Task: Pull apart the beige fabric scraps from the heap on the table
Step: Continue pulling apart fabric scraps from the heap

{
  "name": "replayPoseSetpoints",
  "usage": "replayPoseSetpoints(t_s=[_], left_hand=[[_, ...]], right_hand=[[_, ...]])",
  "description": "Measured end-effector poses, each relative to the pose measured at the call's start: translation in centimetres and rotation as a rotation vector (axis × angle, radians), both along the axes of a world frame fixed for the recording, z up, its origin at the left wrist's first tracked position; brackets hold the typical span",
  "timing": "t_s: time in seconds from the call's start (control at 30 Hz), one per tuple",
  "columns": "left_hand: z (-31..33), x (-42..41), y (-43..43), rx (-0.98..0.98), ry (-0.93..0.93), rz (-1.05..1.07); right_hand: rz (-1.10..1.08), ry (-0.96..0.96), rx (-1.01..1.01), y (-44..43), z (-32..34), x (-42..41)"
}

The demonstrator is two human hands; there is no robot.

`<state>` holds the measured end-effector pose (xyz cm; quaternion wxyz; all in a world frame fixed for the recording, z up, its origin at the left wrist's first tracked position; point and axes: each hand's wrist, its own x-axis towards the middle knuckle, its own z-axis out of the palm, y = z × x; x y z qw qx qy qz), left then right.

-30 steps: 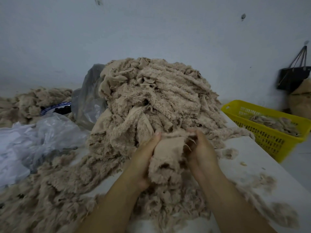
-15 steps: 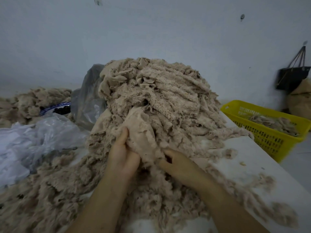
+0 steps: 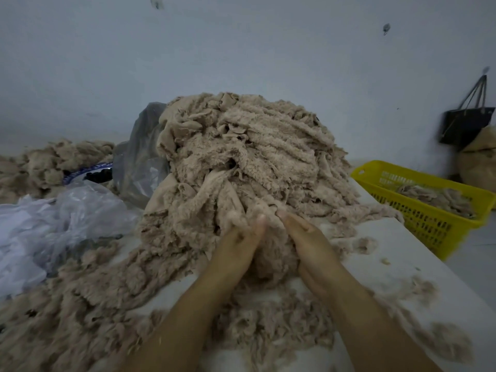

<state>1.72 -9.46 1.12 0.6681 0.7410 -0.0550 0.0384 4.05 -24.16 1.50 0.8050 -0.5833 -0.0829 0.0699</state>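
Beige fabric scraps (image 3: 241,157) are sitting in a big heap at 12 o'clock on the table (image 3: 397,264).
The left hand (image 3: 236,245) and right hand (image 3: 308,240) were apart before; now they are meeting, thumbs almost touching. Bare table is showing at 4 o'clock, its edge is running past the yellow basket (image 3: 429,224) at 3 o'clock, and plastic bags (image 3: 80,210) are crowding 9 o'clock. The left hand is curling round some scraps; the right hand's fingers are hiding in fluff, so I cannot tell its grip.
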Motion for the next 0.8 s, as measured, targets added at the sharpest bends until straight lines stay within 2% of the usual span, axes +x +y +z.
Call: replayPoseSetpoints(t_s=[0.03,0.1,0.23,0.33,0.4,0.47,0.53,0.63,0.7,0.77,0.8], left_hand=[[0.0,-0.1,-0.4,0.054,-0.015,-0.012],[-0.1,0.2,-0.8,0.010,-0.034,0.030],[-0.4,0.8,-0.2,-0.219,-0.008,0.156],[-0.1,1.3,0.5,-0.454,0.062,0.249],[0.3,1.6,1.1,-0.598,0.093,0.302],[0.7,1.7,1.6,-0.704,0.110,0.339],[0.8,1.8,1.8,-0.764,0.128,0.367],[0.9,1.8,2.8,-0.840,0.133,0.423],[1.1,1.9,4.0,-0.917,0.097,0.452],[1.4,1.8,4.6,-0.912,0.056,0.431],[1.4,1.7,4.4,-0.872,0.049,0.394]], right_hand=[[-0.010,-0.025,-0.056,0.0,-0.2,0.0],[0.042,-0.050,-0.078,0.2,-0.3,-0.2],[0.125,-0.092,-0.168,0.8,-0.8,-0.4],[0.173,-0.176,-0.440,1.1,-1.2,-0.7],[0.132,-0.213,-0.520,1.0,-1.1,-0.6],[0.102,-0.173,-0.469,0.6,-0.6,-0.6],[0.049,-0.092,-0.247,0.1,0.3,-0.5],[-0.147,-0.030,0.107,-1.0,1.0,0.2],[-0.283,-0.015,0.253,-2.3,1.3,0.7],[-0.333,-0.064,0.179,-3.4,1.2,1.0],[-0.313,-0.100,0.041,-3.3,0.9,1.1]])
